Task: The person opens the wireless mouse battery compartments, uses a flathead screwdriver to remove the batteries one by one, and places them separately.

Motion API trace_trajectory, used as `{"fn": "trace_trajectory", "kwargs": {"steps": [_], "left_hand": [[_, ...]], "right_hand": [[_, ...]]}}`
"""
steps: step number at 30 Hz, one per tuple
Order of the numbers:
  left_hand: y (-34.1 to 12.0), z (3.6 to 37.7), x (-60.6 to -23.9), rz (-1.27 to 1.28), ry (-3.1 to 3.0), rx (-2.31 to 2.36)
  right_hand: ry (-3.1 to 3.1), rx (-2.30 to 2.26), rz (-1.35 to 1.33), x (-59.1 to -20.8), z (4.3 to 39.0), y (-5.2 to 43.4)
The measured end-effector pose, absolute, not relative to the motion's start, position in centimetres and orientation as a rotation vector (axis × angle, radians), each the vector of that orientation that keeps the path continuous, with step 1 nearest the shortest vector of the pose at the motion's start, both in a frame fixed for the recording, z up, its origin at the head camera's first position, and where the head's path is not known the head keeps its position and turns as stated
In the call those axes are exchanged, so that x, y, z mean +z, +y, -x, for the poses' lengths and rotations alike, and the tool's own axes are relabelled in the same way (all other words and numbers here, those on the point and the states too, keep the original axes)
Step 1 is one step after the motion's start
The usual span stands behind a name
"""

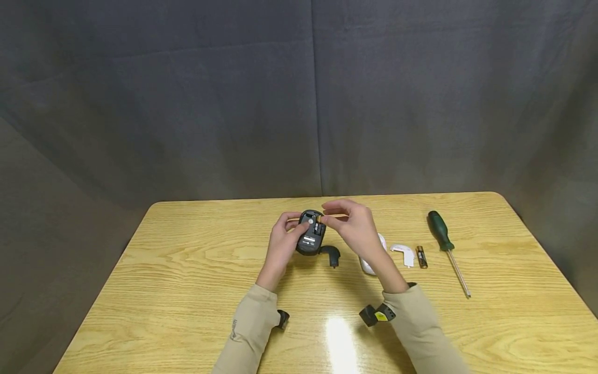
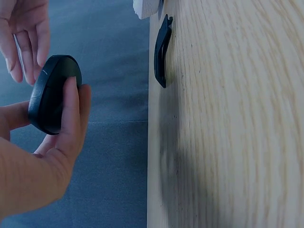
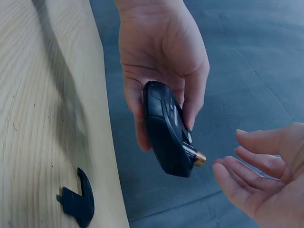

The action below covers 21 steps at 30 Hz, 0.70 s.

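Left hand (image 1: 280,244) grips the black mouse (image 1: 311,239), fingers wrapped round it, underside up, lifted off the surface (image 1: 187,291). A battery (image 3: 194,156) sits partly in its bay. Right hand (image 1: 355,226) hovers just beside the mouse, fingers relaxed, holding nothing. Black cover (image 1: 330,254) lies just below the mouse.

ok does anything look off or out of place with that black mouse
Yes: a battery juts at an angle from the open bay of the black mouse gripped by the left hand, not seated flat. Its black cover lies loose on the table. The right hand hovers open beside it.
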<state>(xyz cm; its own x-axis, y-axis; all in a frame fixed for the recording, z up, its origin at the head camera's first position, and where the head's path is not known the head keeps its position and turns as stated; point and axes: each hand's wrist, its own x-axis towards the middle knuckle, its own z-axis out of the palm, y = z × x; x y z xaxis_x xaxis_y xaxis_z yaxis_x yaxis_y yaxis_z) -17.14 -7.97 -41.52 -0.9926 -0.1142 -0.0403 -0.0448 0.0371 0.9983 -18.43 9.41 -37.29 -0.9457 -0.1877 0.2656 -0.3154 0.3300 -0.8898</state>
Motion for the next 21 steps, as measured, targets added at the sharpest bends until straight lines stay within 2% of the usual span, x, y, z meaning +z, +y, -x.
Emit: {"fn": "trace_trajectory", "kwargs": {"steps": [21], "left_hand": [[-8.1, 17.1, -41.5, -0.192, -2.215, -2.148]], "right_hand": [[-2.482, 1.671, -0.491, -38.2, 18.9, 8.1]]}}
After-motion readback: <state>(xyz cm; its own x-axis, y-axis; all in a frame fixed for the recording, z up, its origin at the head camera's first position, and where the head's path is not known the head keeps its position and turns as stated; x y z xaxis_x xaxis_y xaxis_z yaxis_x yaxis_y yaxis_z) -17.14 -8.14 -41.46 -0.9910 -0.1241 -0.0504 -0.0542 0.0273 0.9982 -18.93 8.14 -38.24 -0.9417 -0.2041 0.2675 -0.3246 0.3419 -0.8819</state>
